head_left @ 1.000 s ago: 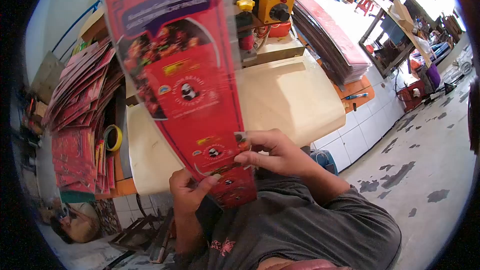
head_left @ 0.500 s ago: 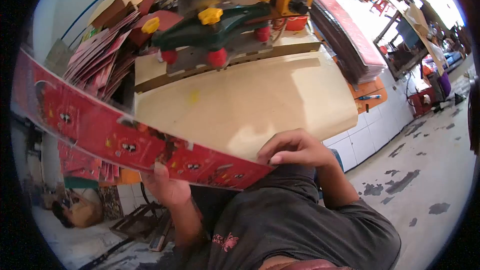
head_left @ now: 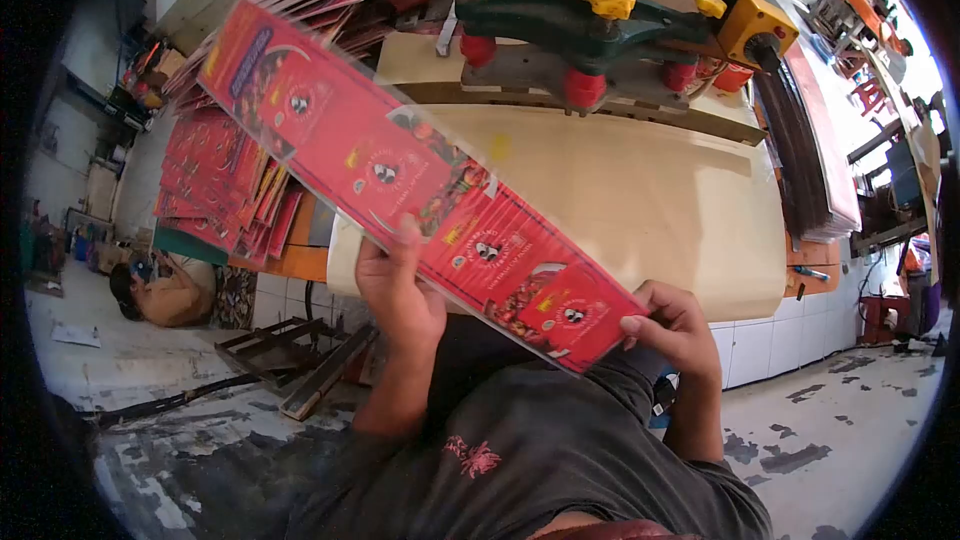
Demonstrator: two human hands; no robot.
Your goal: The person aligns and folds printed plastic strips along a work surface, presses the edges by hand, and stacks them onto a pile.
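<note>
A long red printed strip [head_left: 420, 175] with panda emblems runs slantwise in front of the bench, its upper end at the left. My left hand [head_left: 402, 285] grips its lower edge near the middle, thumb on the printed face. At the lower right end, my right hand [head_left: 675, 325] pinches the strip's corner between thumb and fingers. Behind the strip lies a cream sheet [head_left: 640, 200] on the work surface.
A dark green press frame [head_left: 540, 25] with yellow knobs stands behind the cream sheet, beside a yellow control box [head_left: 757, 28]. Red printed pieces [head_left: 205, 165] are heaped at the left. Long stacked sheets [head_left: 815, 140] lie right. A person [head_left: 175, 290] sits low at far left.
The strip has swung from near upright to a slant, and its printed face now shows more fully. My right hand has moved to its end corner. The view has turned leftward.
</note>
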